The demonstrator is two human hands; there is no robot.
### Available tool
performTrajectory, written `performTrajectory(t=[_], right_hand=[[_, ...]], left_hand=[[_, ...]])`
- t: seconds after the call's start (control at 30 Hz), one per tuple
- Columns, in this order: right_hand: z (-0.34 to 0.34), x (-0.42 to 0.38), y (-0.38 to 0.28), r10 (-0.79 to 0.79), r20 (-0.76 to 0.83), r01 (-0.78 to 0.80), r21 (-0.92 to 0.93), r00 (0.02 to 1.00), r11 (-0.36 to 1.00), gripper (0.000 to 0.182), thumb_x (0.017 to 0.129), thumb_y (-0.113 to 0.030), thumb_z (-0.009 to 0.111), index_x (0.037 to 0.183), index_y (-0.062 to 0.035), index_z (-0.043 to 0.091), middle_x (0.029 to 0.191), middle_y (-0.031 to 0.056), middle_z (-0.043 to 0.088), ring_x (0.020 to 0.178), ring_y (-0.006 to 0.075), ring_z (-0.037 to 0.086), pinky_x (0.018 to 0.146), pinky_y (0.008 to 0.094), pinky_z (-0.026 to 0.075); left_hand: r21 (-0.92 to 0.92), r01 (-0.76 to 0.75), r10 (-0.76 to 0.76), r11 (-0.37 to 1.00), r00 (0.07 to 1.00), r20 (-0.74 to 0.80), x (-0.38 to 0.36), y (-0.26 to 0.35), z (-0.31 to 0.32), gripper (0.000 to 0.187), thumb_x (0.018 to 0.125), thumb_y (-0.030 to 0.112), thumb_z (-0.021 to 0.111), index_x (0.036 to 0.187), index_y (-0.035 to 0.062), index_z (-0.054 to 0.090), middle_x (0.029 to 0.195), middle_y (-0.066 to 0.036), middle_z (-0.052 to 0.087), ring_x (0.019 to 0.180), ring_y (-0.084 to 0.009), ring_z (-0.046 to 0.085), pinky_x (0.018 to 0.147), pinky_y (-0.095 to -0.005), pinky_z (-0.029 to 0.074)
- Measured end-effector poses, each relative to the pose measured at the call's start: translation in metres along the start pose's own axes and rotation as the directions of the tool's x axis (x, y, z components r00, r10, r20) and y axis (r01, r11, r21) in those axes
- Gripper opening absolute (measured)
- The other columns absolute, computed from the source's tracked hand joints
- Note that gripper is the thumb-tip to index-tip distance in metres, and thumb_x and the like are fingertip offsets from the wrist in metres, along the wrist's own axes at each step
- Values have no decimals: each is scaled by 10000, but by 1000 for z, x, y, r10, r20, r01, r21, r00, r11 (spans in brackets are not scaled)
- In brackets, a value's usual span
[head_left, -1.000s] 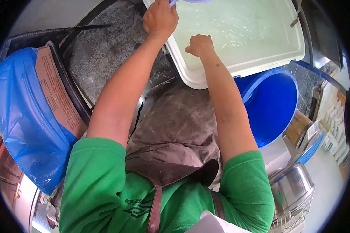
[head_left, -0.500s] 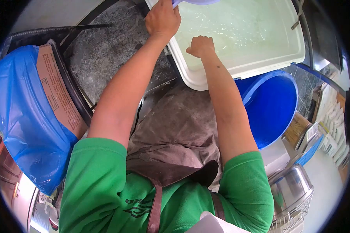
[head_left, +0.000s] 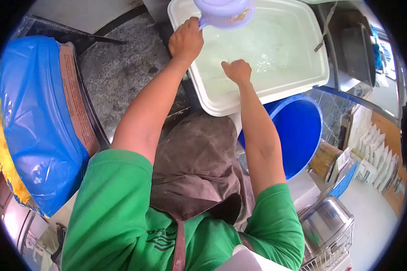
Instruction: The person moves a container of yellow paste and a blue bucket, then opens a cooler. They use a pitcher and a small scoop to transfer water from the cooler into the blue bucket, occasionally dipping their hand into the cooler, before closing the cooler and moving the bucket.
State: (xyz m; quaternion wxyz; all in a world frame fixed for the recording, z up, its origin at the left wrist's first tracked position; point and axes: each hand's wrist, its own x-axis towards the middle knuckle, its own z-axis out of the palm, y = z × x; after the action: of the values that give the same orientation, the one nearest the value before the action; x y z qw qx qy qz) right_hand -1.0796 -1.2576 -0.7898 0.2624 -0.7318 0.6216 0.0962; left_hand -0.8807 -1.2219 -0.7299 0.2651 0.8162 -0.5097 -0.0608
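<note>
My left hand (head_left: pixel 186 40) is closed round the short handle of a lavender plastic dipper (head_left: pixel 225 12), whose underside faces me with a brownish worn patch. The dipper is above the far left part of a white rectangular tub (head_left: pixel 212 106) holding pale, greenish clear water (head_left: pixel 276 49). Over the near left part of the water is my right hand (head_left: pixel 238 71), fingers curled down and thumb pointing left. What it holds, if anything, is hidden beneath the hand.
A blue bucket (head_left: pixel 298 135) stands at the tub's near right side. A blue plastic bag (head_left: pixel 40 117) with a brown paper sack (head_left: pixel 77 99) is at left. Lower right are a steel container (head_left: pixel 325 221) and a wire rack (head_left: pixel 334 246). Packets (head_left: pixel 377 156) line the far right.
The dipper has come further into view, its underside now showing. My right hand remains low over the water, its thumb now sticking out more. The whole view has shifted slightly.
</note>
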Motion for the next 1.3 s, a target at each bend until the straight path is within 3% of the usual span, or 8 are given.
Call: performTrajectory(t=[0.13,0.2,0.33,0.4,0.73,1.1,1.2,1.3], right_hand=[[-12,-5,20,131,-156,-72,339,979,938,503,732,-434,568,580,42,625,697,224,645,731,341,632,731,433,481],[-18,-12,20,394,-178,-198,640,902,742,482,733,-402,589,603,62,607,619,185,611,647,301,575,686,424,456],[-36,-35,33,477,-177,-97,863,861,496,425,728,-326,625,554,53,544,541,95,527,549,215,471,578,391,395],[-59,-52,32,513,-94,-42,968,853,247,391,738,-241,639,488,-24,431,529,14,433,505,134,351,501,346,286],[-162,-147,52,567,-316,324,942,761,90,327,748,-176,642,513,-108,425,518,-27,364,474,94,306,480,305,203],[-175,-201,95,603,-366,392,915,709,95,290,780,-198,650,569,-83,488,536,-15,368,480,105,348,499,286,290],[-170,-207,102,585,-370,388,916,722,100,304,808,-240,645,590,-78,508,522,-4,364,472,123,355,534,306,349],[-168,-211,112,530,-405,409,905,745,117,270,821,-208,628,620,-46,549,561,-2,425,500,92,372,485,280,277]], left_hand=[[5,-3,3,1000,1000,6,2,-3,1,166,904,195,538,1043,104,530,960,-91,634,922,-313,636,747,-475,512],[-15,19,-18,1000,999,40,2,-2,-2,219,900,208,571,1079,88,528,977,-124,634,923,-349,631,744,-483,501],[-15,-31,31,999,999,11,-2,-1,2,167,906,186,533,1053,105,527,974,-111,630,928,-323,635,754,-476,511],[-6,-11,11,1000,1000,-1,0,1,-2,174,905,191,541,1055,105,527,977,-115,628,922,-330,634,752,-477,509],[38,5,-8,999,998,67,-1,13,-10,191,910,201,551,1068,98,519,991,-115,633,918,-341,634,744,-474,510],[39,-177,178,984,983,-51,-3,13,-8,348,905,235,524,1218,104,447,1057,-135,573,872,-351,640,721,-490,523],[78,-214,213,974,977,20,-3,9,-1,344,909,210,507,1226,104,429,1081,-127,542,872,-340,640,722,-493,529],[162,-300,279,940,950,138,1,8,2,313,909,182,498,1209,108,447,1076,-119,539,889,-321,639,723,-487,536]])
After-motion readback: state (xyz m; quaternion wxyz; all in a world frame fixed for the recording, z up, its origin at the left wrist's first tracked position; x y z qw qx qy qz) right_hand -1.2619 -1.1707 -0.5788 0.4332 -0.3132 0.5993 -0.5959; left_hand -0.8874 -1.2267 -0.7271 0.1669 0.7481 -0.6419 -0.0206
